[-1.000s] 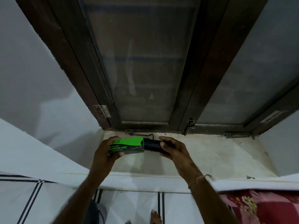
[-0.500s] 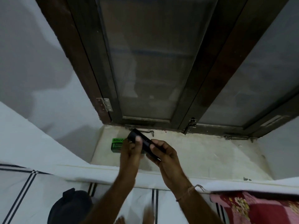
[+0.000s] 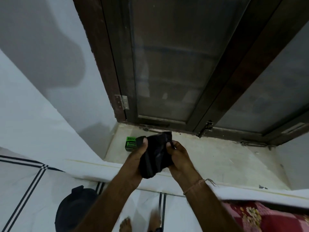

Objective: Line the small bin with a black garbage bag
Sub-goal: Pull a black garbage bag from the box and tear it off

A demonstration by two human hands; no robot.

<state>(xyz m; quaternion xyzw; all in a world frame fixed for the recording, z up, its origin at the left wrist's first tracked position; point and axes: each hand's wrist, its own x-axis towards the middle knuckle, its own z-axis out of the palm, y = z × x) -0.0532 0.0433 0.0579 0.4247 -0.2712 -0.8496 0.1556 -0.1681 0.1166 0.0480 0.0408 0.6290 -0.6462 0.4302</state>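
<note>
Dim, bluish indoor light. A soft shadow falls on the wall at upper left. Straight lines bow toward the frame edges, with slight blur.

Green box half hidden behind left hand; print cut to "BEC" and "GARBA". Small bin partly covered by left forearm, rim not made out. Lower part of black garbage bag hidden inside both grips. Feet blurred, cut by bottom edge. Floral cloth cut at right corner.

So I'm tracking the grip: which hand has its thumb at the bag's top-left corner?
The left hand; its thumb pins the black garbage bag beside the green box.
</note>
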